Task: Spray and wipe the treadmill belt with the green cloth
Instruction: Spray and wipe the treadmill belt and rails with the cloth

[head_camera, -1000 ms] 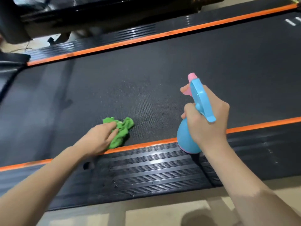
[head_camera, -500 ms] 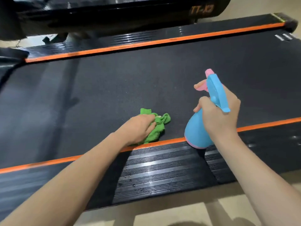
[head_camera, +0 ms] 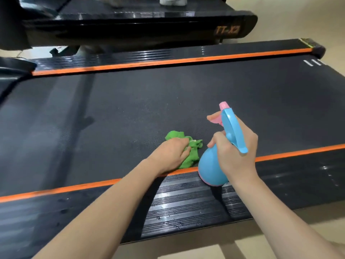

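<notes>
The black treadmill belt [head_camera: 168, 101] stretches across the view between two orange stripes. A crumpled green cloth [head_camera: 188, 149] lies on the belt near its front edge. My left hand [head_camera: 171, 154] lies on top of the cloth, fingers curled over it and pressing it to the belt. Just to the right, my right hand [head_camera: 235, 152] grips a blue spray bottle [head_camera: 212, 169] with a pink nozzle, held above the near side rail. Its index finger rests on the pink trigger, and the nozzle points away over the belt. Fine droplets speckle the belt beyond the cloth.
The ribbed black side rail [head_camera: 186, 202] runs along the near edge, with beige floor [head_camera: 261, 243] below it. A second black treadmill [head_camera: 140, 25] stands behind the far rail. The belt's rear end [head_camera: 317, 51] is at the upper right.
My left hand has slid the cloth rightward along the belt, toward the bottle. My right hand keeps the same grip on the bottle. The view has shifted to the right.
</notes>
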The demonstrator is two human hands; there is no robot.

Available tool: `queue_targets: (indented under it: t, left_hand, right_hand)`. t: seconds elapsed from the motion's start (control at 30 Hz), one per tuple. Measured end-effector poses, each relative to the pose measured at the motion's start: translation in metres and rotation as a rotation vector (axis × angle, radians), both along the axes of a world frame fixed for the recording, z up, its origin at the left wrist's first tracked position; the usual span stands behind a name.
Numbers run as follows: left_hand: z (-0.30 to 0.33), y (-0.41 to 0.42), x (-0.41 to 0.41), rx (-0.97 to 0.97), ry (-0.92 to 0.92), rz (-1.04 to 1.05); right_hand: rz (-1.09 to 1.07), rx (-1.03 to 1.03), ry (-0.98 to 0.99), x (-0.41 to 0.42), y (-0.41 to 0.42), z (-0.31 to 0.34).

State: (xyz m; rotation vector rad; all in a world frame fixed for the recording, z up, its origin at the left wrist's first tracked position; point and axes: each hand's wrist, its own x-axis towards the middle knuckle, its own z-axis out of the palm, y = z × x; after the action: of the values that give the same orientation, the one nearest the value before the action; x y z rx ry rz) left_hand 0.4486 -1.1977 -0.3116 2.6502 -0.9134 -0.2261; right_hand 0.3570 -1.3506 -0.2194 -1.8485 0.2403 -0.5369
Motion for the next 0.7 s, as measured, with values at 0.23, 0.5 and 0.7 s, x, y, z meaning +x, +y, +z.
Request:
queue_targets:
  t: [0.23,0.5,0.7]
  left_hand:
    - [0.012,0.138,0.001,0.126,0.011,0.195]
    - [-0.001,0.011,0.015,0.03,-0.01,0.075]
    - [0.009,0.073,0.013,0.045,-0.009,0.109]
  right_hand:
    - [0.006,0.017,0.038,0.007,-0.001,0.002]
    - [-0.008,-0.021,-0.005,0.002,-0.001,-0.002]
    - [-0.01,-0.009,0.063,0.007,0.009,0.008]
